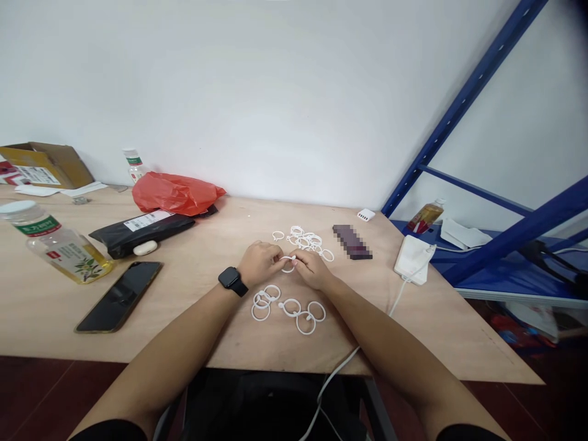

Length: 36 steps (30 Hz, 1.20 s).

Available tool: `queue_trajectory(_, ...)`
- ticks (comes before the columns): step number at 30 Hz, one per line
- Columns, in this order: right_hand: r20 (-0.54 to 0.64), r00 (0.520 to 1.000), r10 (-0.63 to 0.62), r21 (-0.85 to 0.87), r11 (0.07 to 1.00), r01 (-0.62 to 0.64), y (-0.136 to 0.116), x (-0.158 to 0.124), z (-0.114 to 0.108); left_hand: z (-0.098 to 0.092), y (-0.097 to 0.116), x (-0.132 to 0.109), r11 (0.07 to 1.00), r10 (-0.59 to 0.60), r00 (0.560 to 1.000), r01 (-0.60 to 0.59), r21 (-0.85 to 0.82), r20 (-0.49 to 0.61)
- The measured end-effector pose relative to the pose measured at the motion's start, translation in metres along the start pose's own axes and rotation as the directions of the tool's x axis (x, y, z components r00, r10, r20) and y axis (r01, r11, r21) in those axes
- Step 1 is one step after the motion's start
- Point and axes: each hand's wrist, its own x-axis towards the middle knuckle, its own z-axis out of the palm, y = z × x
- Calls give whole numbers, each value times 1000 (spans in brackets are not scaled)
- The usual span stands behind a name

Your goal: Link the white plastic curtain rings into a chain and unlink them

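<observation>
My left hand (260, 261) and my right hand (311, 268) meet over the middle of the wooden table (220, 318). Both pinch one white plastic ring (288, 264) between their fingertips. A black smartwatch (233, 280) sits on my left wrist. Just behind my hands lies a loose pile of white rings (305, 240). In front of my hands, between my forearms, several white rings (287, 305) lie linked together on the table.
A black phone (120, 296) and a tipped bottle (55, 244) lie at the left. Behind them are a black parcel (143, 231), a red bag (175, 193) and a cardboard box (43, 164). A white charger (414, 258) with cable and a blue rack (500, 233) stand at the right.
</observation>
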Motion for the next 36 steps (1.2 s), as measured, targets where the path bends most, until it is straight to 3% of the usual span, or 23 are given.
queue_trajectory(9,-54,998,24,-34,999,-25,2,1,2,3,0,0,995,73,997,-74,-65,-21)
queue_trajectory(15,-85,996,2,87,996,5,-3,2,0,5,2,-2,962,166,982,-181,-203,-87)
queue_trajectory(21,-133,991,16,167,986,6,-7,2,-3,8,9,-3,889,-10,998,-20,-458,-63)
queue_trajectory(25,-142,989,30,194,981,-2,-6,0,-2,17,9,-2,758,-150,989,124,-641,15)
queue_trajectory(28,-177,984,14,125,992,8,-7,0,-2,17,6,1,690,-156,986,150,-708,56)
queue_trajectory(31,-275,961,17,0,1000,-18,-5,0,-3,3,-2,4,810,-132,991,89,-579,-31)
queue_trajectory(33,-368,929,40,-58,996,-65,-3,1,-5,-12,-11,5,907,-169,984,130,-400,-63)
queue_trajectory(36,-461,884,76,-118,982,-146,3,4,-8,-32,-26,4,976,-151,987,159,-150,60)
